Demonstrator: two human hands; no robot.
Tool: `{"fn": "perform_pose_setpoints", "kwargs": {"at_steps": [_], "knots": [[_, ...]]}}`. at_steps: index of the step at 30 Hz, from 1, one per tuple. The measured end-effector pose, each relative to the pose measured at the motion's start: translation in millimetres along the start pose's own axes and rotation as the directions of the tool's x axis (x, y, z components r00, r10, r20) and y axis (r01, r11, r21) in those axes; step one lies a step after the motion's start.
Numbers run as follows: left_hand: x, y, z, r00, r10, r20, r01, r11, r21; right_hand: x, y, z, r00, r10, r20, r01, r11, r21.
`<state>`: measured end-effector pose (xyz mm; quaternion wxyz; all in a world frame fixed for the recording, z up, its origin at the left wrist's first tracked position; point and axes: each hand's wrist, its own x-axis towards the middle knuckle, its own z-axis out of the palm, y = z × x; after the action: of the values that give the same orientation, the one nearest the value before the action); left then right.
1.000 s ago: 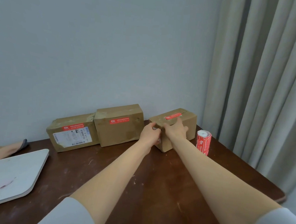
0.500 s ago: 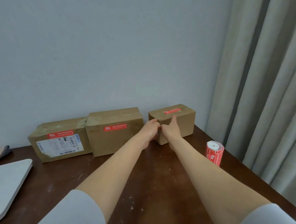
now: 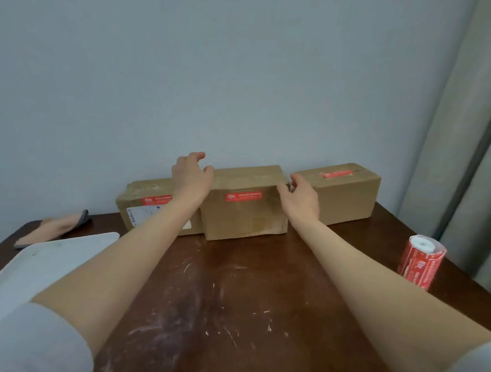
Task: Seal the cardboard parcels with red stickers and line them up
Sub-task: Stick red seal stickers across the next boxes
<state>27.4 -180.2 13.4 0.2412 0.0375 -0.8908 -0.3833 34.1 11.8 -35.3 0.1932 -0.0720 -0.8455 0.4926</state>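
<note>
Flanking the middle parcel [image 3: 244, 211], your two hands sit at its upper corners.

- Left hand [image 3: 190, 177]: at the top left corner, fingers loosely spread and a little curved, raised above the box top. The thumb lies by the top edge; you cannot tell whether it presses there.
- Right hand [image 3: 300, 197]: at the right front corner, thumb touching the front face near the edge, fingers relaxed and reaching into the narrow gap toward the right parcel [image 3: 343, 196]. Whether those fingers touch the side wall cannot be told.
- Three parcels stand in a row on the table [image 3: 232, 299], against the wall [image 3: 216, 70]. The left parcel [image 3: 149, 203] is partly hidden by your left forearm. The middle one sits slightly nearer to you than its neighbours.
- Each parcel shows a red sticker: middle sticker [image 3: 243, 197] on the front face, left sticker [image 3: 156, 200] near the front top edge, right sticker [image 3: 337, 173] on top.
- Sticker roll [image 3: 421, 262] stands on the right part of the table, well apart from the parcels, near the curtain [image 3: 468, 140].
- White tray [image 3: 35, 263] lies at the left edge.
</note>
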Motion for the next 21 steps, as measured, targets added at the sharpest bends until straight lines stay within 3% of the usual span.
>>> {"fn": "perform_pose_setpoints", "kwargs": {"at_steps": [3, 16, 21], "knots": [[-9, -15, -7, 0.977, -0.154, 0.148, 0.157, 0.988, -0.008, -8, -7, 6, 0.994, 0.056, 0.094, -0.055, 0.998, -0.016], [-78, 6, -12, 0.967, -0.113, 0.23, 0.126, 0.991, -0.041, -57, -9, -50, 0.984, 0.176, -0.013, -0.177, 0.984, -0.029], [-112, 15, -21, 0.967, -0.069, 0.247, 0.087, 0.994, -0.059, -92, -5, -83, 0.992, 0.128, -0.014, -0.128, 0.983, -0.13]]}}
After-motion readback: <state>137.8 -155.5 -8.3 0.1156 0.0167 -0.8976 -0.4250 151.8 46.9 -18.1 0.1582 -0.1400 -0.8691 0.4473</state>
